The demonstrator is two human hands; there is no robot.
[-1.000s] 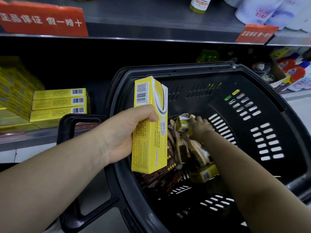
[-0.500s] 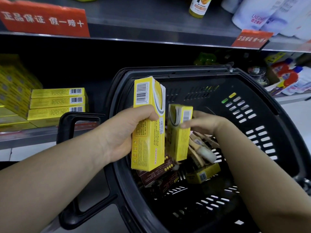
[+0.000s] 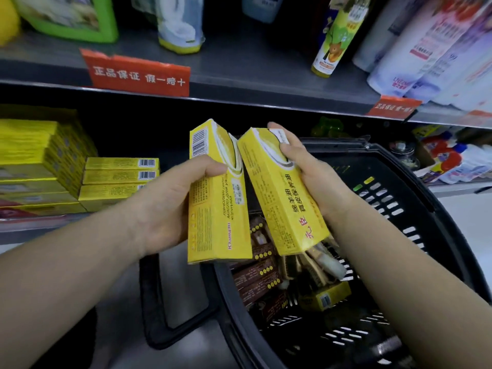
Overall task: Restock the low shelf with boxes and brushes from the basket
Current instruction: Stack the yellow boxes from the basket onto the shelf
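2 yellow boxes held upright above basket (image 3: 415,198): left hand (image 3: 170,206) clamps left box (image 3: 217,206), right hand (image 3: 310,179) wraps right box (image 3: 282,193). Shelf stack (image 3: 119,182) lies at 9 o'clock, long axes horizontal; left hand nearer.

upper shelf (image 3: 239,73): grey metal, red tags (image 3: 138,75) | below: dark recess | floor (image 3: 463,209): pale
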